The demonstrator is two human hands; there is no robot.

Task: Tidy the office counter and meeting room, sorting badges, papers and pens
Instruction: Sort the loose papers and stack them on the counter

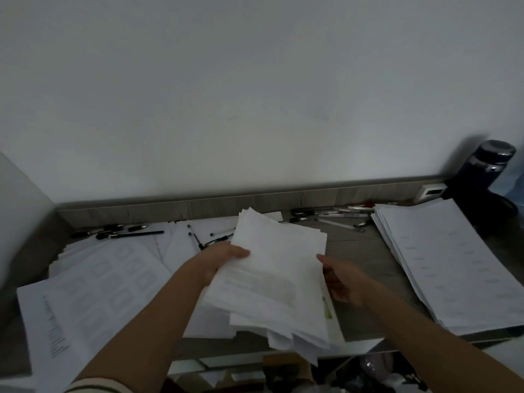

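Hovering above the grey wood-grain counter (354, 245), an untidy bundle of papers (278, 273) is held from both sides, its sheets fanned out of line and its near corners hanging past the counter's front edge. The bundle's left edge is grasped by the left hand (224, 258), whose thumb is laid on the top sheet while the fingers are hidden beneath. The right edge is grasped by the right hand (344, 279), thumb on top and fingers tucked under the sheets. Loose printed sheets (93, 279) are spread over the left part of the counter, overlapping one another. A squarer stack of papers (442, 265) is laid on the right part, well apart from the bundle. Along the back left, dark pens (127, 233) are scattered, some resting on the sheets, and further pens (340, 215) are strewn at the back right, just beside the stack. A dark bottle (490, 174) is stood in the far right corner against the wall.
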